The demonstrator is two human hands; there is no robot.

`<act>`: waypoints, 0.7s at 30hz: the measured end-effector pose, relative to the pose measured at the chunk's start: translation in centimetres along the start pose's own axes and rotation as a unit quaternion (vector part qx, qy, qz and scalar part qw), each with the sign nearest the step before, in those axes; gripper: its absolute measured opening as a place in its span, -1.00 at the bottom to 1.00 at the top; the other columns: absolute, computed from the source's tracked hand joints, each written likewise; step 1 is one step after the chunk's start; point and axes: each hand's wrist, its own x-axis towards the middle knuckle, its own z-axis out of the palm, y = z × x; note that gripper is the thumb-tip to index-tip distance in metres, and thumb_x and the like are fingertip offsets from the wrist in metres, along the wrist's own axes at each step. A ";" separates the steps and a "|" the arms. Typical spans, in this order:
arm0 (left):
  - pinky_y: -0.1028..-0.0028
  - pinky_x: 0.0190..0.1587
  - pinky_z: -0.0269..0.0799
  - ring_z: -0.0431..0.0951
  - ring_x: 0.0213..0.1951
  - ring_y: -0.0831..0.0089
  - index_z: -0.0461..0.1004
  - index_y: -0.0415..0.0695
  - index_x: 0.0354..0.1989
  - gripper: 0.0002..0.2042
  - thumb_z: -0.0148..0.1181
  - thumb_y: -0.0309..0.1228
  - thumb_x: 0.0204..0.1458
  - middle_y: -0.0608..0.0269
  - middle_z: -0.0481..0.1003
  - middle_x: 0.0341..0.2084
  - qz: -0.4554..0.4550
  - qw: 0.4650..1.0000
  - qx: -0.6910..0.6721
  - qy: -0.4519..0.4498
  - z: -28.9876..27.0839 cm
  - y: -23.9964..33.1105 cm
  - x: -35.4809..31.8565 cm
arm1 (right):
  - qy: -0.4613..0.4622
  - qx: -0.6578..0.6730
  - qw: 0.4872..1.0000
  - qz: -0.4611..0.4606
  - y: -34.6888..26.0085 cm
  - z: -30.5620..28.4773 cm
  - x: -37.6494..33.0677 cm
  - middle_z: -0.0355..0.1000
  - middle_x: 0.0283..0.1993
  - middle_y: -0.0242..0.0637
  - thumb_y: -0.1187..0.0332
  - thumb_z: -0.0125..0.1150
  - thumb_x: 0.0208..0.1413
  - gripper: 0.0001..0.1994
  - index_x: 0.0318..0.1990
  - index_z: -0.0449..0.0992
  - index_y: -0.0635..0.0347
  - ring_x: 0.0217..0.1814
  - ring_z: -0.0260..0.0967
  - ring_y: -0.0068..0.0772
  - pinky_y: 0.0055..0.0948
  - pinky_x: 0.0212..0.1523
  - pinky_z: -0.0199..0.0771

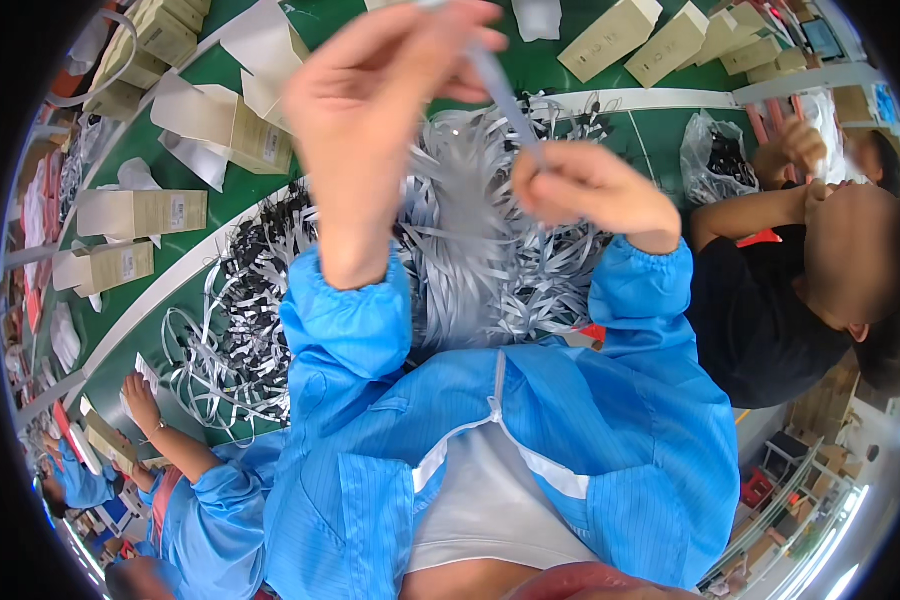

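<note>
Left hand: the left hand (365, 110) is hovering at the upper centre of the frame, blurring slightly; its grip is pinching the upper part of a strap between thumb and fingers.
Right hand: the right hand (595, 188) is hanging right of centre, its grip pinching the strap's lower end.
Strap: the grey strap (507, 100) is slanting between the two hands at the upper centre, running down to the right above the heap.
Heap: a heap (470, 235) of pale, flat straps with black ends is covering the middle of the frame, spreading to the left of centre.
Bench: the green bench (670, 130) is carrying the heap.
Left boxes: an open box (245, 130) is lying at the upper left; two smaller boxes (142, 213) are lying below it.
Right boxes: cream boxes (610, 40) are leaning in a row at the upper right.
Bag: a clear bag (718, 160) holding black items is sitting right of the heap.
Co-workers: a person in a black top (760, 300) is sitting at the right edge; another in a blue smock (210, 510) is reaching over the bench at the lower left.
</note>
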 end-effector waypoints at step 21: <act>0.47 -0.19 0.36 0.44 -0.18 0.57 0.63 -0.23 -0.23 -0.74 0.19 -0.26 0.26 0.22 0.54 -0.15 -0.273 0.851 0.103 -0.437 0.9 -5.2 1.0 | 0.321 -0.171 0.917 -0.165 -7.2 -2.6 -2.2 0.49 -0.34 -0.44 0.39 0.18 0.31 -0.85 -0.13 0.56 0.30 -0.39 0.28 -0.72 -0.62 -0.36 0.24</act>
